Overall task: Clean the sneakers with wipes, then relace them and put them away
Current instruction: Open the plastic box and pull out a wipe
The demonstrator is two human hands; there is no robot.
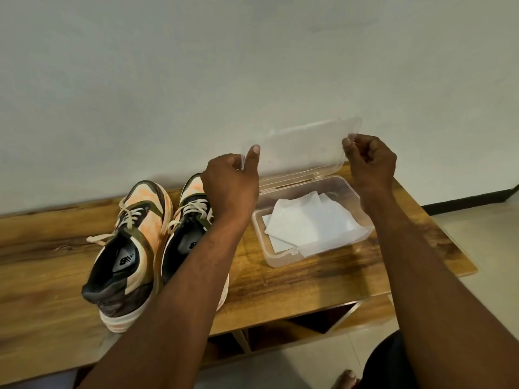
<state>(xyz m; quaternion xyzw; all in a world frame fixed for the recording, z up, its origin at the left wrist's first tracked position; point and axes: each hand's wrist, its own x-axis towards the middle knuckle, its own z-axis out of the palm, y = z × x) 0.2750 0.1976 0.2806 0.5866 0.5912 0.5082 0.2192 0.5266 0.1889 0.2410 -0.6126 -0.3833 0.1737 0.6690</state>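
Early stage. Left hand (233,181) and right hand (370,161) pinch the raised box lid (300,147); wipes (309,220) untouched inside. Sneakers (132,242) at 9 o'clock of the box, laced, uncleaned.

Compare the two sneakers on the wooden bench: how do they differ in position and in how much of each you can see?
The left sneaker shows whole, a lace end trailing on the bench; the right sneaker is partly hidden by the left forearm. The right one stands nearer the wipes box. Both are orange-and-dark, laced, toes towards the wall.
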